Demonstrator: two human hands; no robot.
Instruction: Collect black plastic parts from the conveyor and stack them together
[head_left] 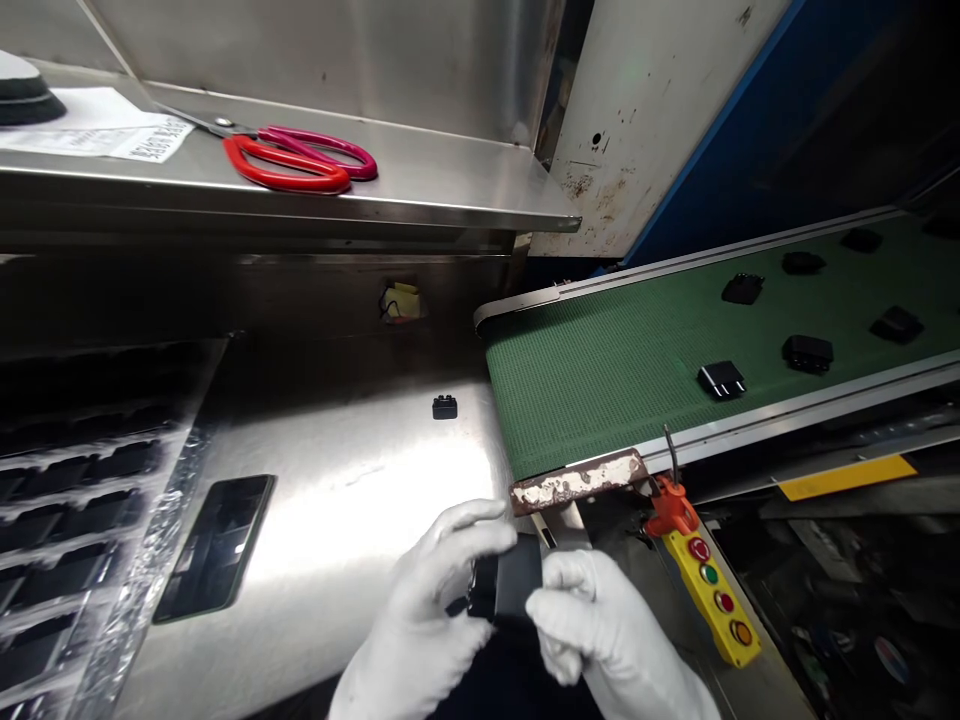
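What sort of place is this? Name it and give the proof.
Most likely a factory inspection station. A green conveyor belt carries small black parts, a yellow push-button pendant hangs beside it, and gloved hands hold a black part over a steel table.

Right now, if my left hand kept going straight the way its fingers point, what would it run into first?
The left hand points right, fingers on the black part held with the right hand. That part comes first, the right hand just behind it.

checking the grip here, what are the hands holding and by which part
Both hands, left hand and right hand, hold one black plastic part by its opposite ends.
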